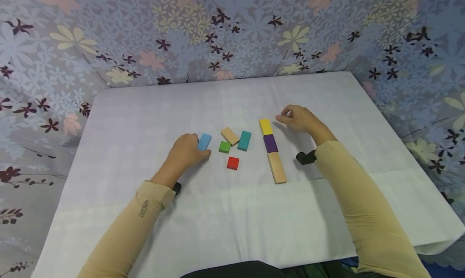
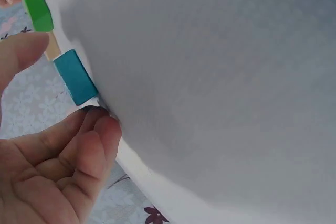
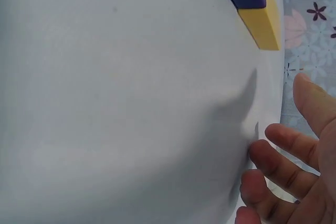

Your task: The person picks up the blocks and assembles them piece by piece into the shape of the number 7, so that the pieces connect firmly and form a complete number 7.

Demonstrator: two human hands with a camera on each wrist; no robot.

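Observation:
In the head view, my left hand (image 1: 186,150) is at the light blue block (image 1: 204,142), its thumb by the block's near end. The left wrist view shows the thumb apart from that block (image 2: 76,77), while the bent fingers of my left hand (image 2: 58,161) lie close to its other end. My right hand (image 1: 299,118) hovers with loosely bent fingers to the right of a yellow block (image 1: 266,127). A purple block (image 1: 270,143) and a long wooden block (image 1: 277,168) continue the row below it. In the right wrist view, my right hand (image 3: 299,166) holds nothing.
Between the left hand and the row lie a small wooden block (image 1: 230,136), a teal block (image 1: 244,141), a green block (image 1: 224,147) and a red block (image 1: 233,163). They rest on a white-covered table (image 1: 152,108); a flowered cloth (image 1: 247,35) hangs behind it.

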